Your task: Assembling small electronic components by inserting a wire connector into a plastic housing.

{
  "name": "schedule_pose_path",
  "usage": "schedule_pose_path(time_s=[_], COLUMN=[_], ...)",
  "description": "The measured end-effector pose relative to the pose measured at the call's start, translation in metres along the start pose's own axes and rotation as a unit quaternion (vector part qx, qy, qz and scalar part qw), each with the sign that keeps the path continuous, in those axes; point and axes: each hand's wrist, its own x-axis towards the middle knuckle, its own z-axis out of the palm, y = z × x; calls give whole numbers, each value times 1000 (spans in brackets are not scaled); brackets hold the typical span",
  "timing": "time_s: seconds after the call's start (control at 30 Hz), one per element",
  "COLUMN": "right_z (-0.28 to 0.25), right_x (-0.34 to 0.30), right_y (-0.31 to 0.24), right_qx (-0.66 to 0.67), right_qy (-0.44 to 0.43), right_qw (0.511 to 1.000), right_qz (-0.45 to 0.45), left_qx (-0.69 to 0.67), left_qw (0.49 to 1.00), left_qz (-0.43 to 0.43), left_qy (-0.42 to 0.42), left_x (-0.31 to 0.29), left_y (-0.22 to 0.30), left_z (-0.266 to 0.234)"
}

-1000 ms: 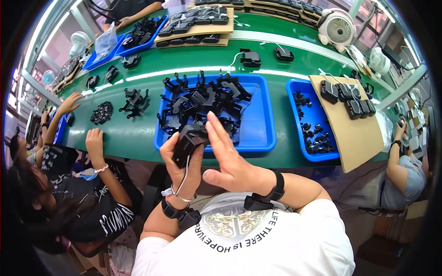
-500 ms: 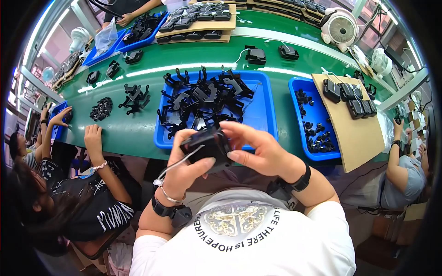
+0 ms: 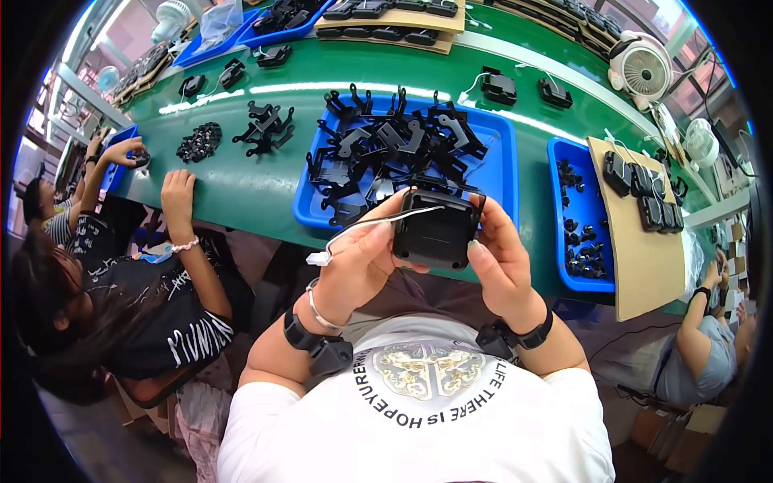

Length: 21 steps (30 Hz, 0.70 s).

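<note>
Hands, left (image 3: 362,262) and right (image 3: 499,262), closed from opposite sides on square black plastic housing (image 3: 435,233), its white cable (image 3: 362,229) trailing leftward.

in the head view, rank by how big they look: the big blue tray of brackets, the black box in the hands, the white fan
1. big blue tray
2. black box, though it is nearer the camera
3. white fan

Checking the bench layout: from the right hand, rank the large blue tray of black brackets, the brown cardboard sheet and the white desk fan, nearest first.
From the right hand:
1. Large blue tray of black brackets, just ahead.
2. Brown cardboard sheet, off to the right.
3. White desk fan, far right across the bench.
</note>
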Motion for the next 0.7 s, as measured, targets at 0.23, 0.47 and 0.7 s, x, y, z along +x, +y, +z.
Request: schedule_pose_path(time_s=[0.23,0.47,0.7], right_z=[4,1,0], right_x=[-8,-7,-9], right_y=[29,26,26], right_qx=[-195,-200,-183], right_qy=[2,26,6], right_qw=[973,970,979], right_qz=[-122,-139,-87], left_qx=[229,145,125], left_qw=[968,977,985], left_qz=[79,110,72], left_qy=[65,112,91], left_x=[-2,-4,-2], left_y=[-18,-34,-25], left_z=[-10,1,3])
